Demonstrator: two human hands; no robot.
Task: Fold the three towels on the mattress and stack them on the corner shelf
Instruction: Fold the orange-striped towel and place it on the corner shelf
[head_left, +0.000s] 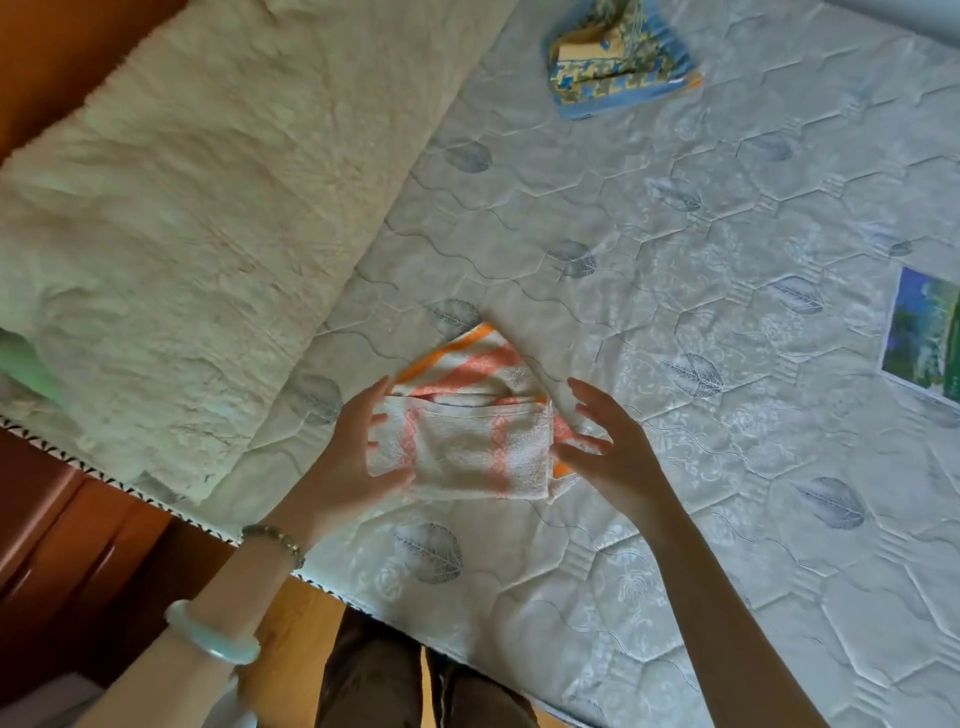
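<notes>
A white towel with orange and pink stripes (470, 441) lies folded into a small rectangle on the quilted mattress (701, 322), near its front edge. My left hand (358, 452) is at the towel's left edge, fingers spread, the thumb touching the cloth. My right hand (608, 447) hovers at the right edge with fingers apart, the fingertips close to the fold. Neither hand grips the towel. A blue and yellow patterned towel (618, 57) sits folded at the far side of the mattress. I see no third towel and no shelf.
A cream fluffy blanket (197, 208) covers the left part of the mattress. A label with a landscape picture (924, 332) is on the mattress at the right. Brown wooden furniture (57, 525) stands at the lower left. My legs (395, 675) are against the mattress edge.
</notes>
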